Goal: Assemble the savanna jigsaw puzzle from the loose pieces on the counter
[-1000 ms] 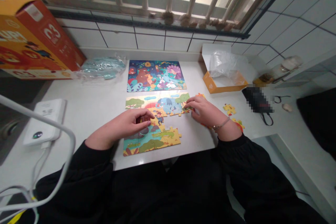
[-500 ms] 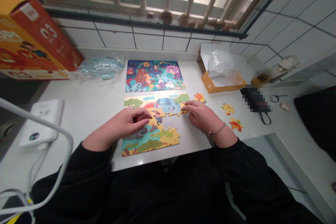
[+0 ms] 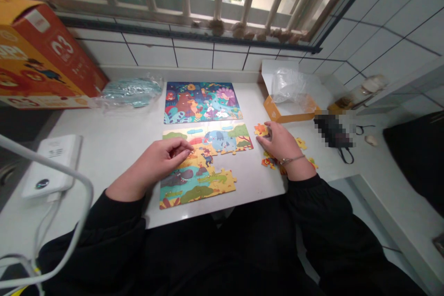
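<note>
A jigsaw puzzle [image 3: 222, 141] with elephants, a hippo and a crocodile lies partly joined on the counter, with a gap in its right side. My left hand [image 3: 168, 159] rests over its left part, fingers curled and thumb near the index fingertip; whatever is inside is hidden. My right hand [image 3: 280, 145] is right of the puzzle, thumb and index finger apart beside an orange puzzle piece [image 3: 260, 128]. Under and around this hand lie several loose pieces, including a yellow piece [image 3: 300, 143] and a red-and-yellow piece [image 3: 268, 163], some partly covered.
A darker, joined animal puzzle [image 3: 203, 101] lies behind. An open orange-and-white box [image 3: 291, 115] holds clear plastic. A big orange box [image 3: 52, 55], a bagged teal bundle [image 3: 130, 91], a white device [image 3: 52, 162] with a cable, and a blurred black item [image 3: 335, 132] surround the work.
My right hand has moved right, off the puzzle's right edge to the loose pieces. The puzzle's upper right corner, with a tree, now shows. My left hand has shifted slightly left, thumb and fingers closer together.
</note>
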A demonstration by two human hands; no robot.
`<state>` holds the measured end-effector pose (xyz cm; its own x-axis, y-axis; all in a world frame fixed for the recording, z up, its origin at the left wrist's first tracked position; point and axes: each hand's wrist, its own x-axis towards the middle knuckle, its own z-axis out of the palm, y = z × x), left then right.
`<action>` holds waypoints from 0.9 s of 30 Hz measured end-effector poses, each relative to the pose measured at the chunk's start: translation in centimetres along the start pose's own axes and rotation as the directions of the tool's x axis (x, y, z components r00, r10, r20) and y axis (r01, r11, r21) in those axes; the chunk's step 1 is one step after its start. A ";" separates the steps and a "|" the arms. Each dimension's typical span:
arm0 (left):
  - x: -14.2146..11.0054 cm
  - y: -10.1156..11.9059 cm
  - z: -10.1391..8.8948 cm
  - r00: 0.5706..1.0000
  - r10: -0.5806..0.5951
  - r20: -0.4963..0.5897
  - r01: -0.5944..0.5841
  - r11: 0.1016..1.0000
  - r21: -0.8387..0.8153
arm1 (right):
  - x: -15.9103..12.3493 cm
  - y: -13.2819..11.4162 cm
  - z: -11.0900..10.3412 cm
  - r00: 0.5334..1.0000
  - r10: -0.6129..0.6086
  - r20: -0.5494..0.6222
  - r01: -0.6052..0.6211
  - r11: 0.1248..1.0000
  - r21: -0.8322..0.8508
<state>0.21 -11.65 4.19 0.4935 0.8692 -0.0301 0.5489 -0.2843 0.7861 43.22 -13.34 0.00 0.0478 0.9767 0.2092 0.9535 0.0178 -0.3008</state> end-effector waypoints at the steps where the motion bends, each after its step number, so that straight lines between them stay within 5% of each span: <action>1: 0.0 -0.1 0.0 1.000 0.000 0.001 0.000 1.000 0.000 | 0.3 0.1 0.0 1.000 0.003 0.019 -0.003 1.000 0.000; 9: 0.0 -0.1 0.0 1.000 -0.015 0.024 0.015 1.000 -0.004 | 1.1 -0.4 -0.5 0.996 0.065 0.061 -0.066 0.998 0.003; 14: 0.0 0.0 0.0 1.000 -0.012 0.020 0.012 1.000 0.004 | -0.7 -1.5 -1.7 0.993 0.120 0.001 -0.120 0.992 0.023; 27: 0.2 -1.1 0.2 0.999 0.011 0.054 -0.012 0.999 0.033 | -12.6 -13.3 0.0 1.000 0.002 -0.028 0.002 0.989 0.150</action>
<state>-0.19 -11.26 3.18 0.5348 0.8432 -0.0548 0.5644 -0.3082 0.7658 29.99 -25.88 1.39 0.0581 0.9703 0.2347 0.8983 0.0517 -0.4363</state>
